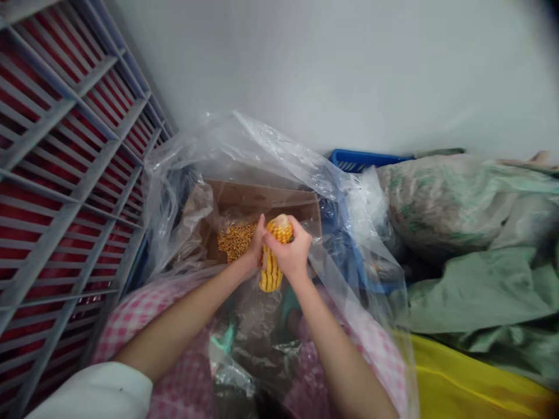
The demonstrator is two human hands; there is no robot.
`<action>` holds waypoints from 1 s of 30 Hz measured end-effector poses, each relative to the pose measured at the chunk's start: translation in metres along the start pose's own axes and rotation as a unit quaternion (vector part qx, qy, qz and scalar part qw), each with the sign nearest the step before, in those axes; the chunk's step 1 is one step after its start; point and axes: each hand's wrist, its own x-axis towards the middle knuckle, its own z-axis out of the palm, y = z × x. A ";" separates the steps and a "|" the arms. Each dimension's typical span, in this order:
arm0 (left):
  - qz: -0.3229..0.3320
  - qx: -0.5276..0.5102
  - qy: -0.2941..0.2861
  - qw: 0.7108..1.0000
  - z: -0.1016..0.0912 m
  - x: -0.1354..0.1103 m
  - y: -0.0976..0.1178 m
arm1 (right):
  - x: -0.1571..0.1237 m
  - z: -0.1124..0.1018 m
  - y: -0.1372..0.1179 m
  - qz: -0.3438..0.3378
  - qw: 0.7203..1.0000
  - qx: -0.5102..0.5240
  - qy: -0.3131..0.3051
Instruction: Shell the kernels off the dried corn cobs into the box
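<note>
An ear of yellow corn point(271, 272) is held out in front of me, slightly tilted. Dark gaps run between the kernel rows on its near part, and its far end is pale at the tip. My right hand point(294, 249) wraps around its right side, the thumb lying across the middle. Against its left side is my left hand point(257, 243), its fingers partly hidden behind the corn. Loose corn kernels point(236, 240) lie heaped to the left, inside a cardboard box point(262, 196). A clear plastic sheet or bag point(174, 169) spreads around the box and over my lap.
A large plastic crate point(65, 203) with slatted sides stands close on the left. A pale wall point(305, 70) rises behind. On the right are a blue basket point(371, 158), a stuffed woven sack point(441, 198), green cloth-like sacking point(484, 288) and a yellow bag or sheet point(471, 378).
</note>
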 end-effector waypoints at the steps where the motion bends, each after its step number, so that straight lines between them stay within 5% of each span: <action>1: 0.017 0.079 0.043 0.996 -0.005 0.005 0.004 | 0.001 -0.001 0.001 0.018 0.999 0.013 0.034; 7: 0.150 0.227 0.210 0.939 -0.027 0.020 0.041 | 0.012 -0.014 0.009 0.073 0.981 0.080 0.160; 10: 0.182 0.260 0.152 0.936 -0.010 0.001 0.043 | 0.019 -0.023 0.010 0.085 0.967 0.117 0.210; 13: 0.154 0.344 -0.057 0.924 0.014 -0.029 0.027 | 0.025 -0.025 0.011 0.100 0.949 0.151 0.260; 15: 0.217 0.423 -0.021 0.880 0.022 -0.045 0.014 | 0.027 -0.024 0.011 0.108 0.943 0.163 0.271; 17: 0.228 0.444 0.015 0.867 0.024 -0.052 0.005 | 0.027 -0.022 0.011 0.104 0.946 0.159 0.263; 25: 0.151 0.406 -0.046 0.900 0.015 -0.044 0.004 | 0.025 -0.024 0.018 0.111 0.949 0.160 0.247; 30: 0.091 0.383 -0.096 0.914 0.017 -0.038 0.005 | 0.028 -0.030 0.014 0.189 0.907 0.317 0.203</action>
